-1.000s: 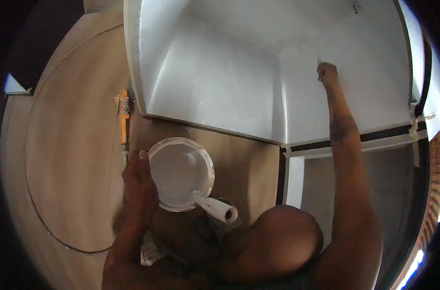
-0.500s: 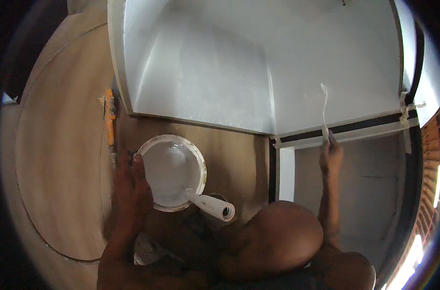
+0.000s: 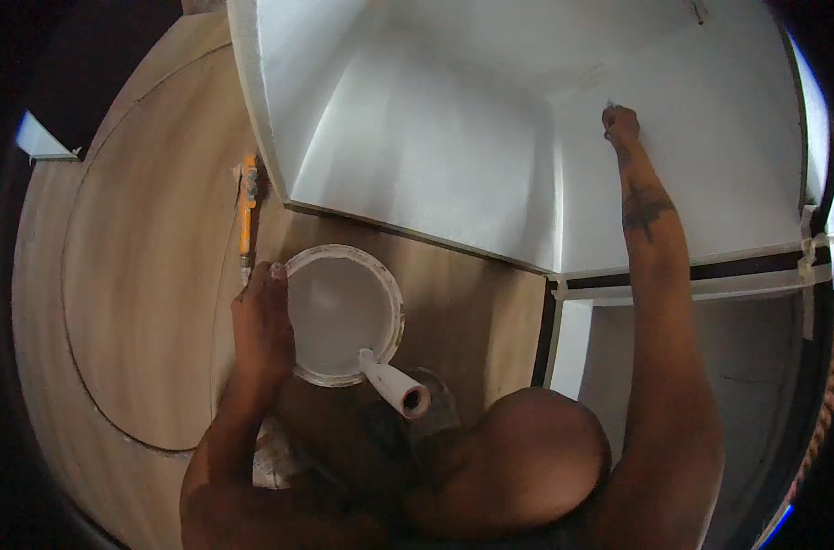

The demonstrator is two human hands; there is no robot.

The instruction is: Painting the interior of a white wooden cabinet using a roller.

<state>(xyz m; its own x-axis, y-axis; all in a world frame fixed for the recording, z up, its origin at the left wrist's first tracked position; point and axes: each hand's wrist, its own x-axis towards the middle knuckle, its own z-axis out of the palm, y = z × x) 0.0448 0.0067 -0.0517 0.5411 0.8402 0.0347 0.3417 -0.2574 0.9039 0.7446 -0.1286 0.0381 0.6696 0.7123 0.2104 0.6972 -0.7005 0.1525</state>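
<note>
My left hand [image 3: 265, 321] is at the left side of a round bucket [image 3: 394, 298], its fingers closed over the rim. White paint [image 3: 339, 307] lies inside. A white handle [image 3: 394, 385] with a hollow end leans out over the bucket's near right rim. At the upper right, my right hand [image 3: 622, 125] is closed close to the white painted wall [image 3: 710, 165]. It holds a thin whitish tool [image 3: 609, 104]; only a small tip shows beyond the fingers, so its kind cannot be made out.
An orange-handled tool [image 3: 246, 215] lies on the wood-toned surface [image 3: 142, 275] left of the bucket. A white box-like structure [image 3: 426, 147] rises behind the bucket. Masking tape [image 3: 683, 286] runs beside a dark edge below the right-hand wall. My bent knee [image 3: 545, 449] is in front.
My right hand has moved up from the taped lower edge to higher on the white wall, with the thin tool. My left hand stays at the bucket. The view has shifted slightly.
</note>
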